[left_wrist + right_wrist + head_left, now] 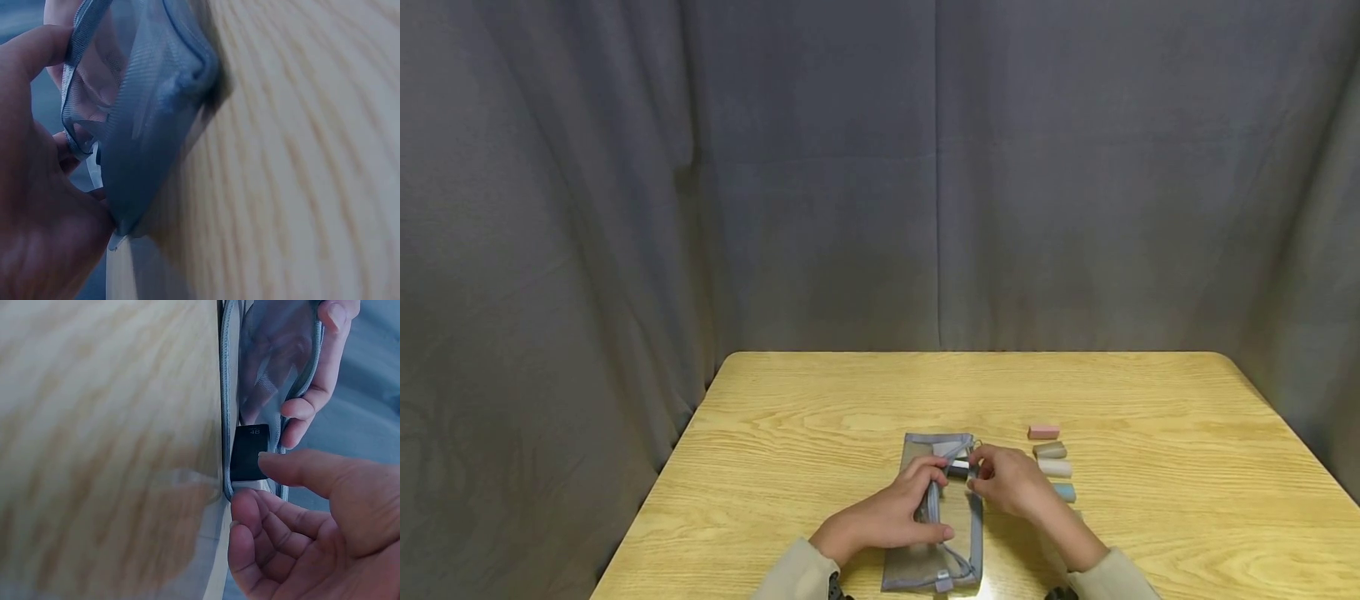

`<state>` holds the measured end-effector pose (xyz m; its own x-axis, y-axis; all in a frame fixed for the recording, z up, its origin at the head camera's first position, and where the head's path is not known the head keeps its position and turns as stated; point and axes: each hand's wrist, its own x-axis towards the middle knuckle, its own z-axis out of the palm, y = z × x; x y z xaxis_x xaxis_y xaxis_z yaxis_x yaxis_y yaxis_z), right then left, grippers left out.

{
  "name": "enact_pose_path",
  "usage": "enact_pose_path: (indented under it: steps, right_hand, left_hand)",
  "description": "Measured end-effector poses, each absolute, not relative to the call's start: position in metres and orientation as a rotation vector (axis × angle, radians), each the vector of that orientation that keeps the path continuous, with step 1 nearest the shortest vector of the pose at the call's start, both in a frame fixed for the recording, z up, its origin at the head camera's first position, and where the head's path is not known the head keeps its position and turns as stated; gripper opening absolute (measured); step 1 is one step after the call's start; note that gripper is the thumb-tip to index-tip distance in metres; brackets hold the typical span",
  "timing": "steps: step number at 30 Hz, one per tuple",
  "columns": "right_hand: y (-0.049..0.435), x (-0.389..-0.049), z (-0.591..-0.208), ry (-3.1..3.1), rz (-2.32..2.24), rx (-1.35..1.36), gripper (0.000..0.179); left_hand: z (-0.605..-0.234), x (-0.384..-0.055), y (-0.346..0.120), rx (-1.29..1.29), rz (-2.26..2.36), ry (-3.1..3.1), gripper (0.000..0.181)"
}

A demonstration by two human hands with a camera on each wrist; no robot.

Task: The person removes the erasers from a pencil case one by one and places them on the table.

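A mesh zip pouch (976,533) with grey-blue edging lies on the table, its mouth spread apart. My left hand (898,508) grips the upper edge of that mouth, fingers over the zip and thumb lower down. At the opening sits a black block marked 4B (250,453), seemingly an eraser, with a pale band beside it in the head view. My right hand (1011,479) is at the pouch's right side; its thumb (300,469) appears to touch the block's edge, while the other fingers bend loosely below it. Mesh partly covers the pouch's contents.
Right of the pouch, a column of small pieces runs along the wood table (820,400): a pink block (1043,432), a khaki piece (1050,450), a white piece (1055,467) and a blue one (1064,492), partly behind my right wrist. Grey curtains (820,208) surround the table.
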<state>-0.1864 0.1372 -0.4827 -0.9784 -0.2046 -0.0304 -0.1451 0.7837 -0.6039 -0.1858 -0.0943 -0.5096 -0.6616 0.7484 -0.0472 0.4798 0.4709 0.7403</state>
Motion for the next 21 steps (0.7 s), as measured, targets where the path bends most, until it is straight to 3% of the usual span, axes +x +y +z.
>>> enact_pose_path:
  steps: [21]
  right_hand:
    - [0.1321, -0.1934, -0.4841, 2.941, -0.800, -0.330, 0.021]
  left_hand:
    - [-0.5101, -0.1862, -0.0947, 1.046, 1.003, 2.363, 0.054]
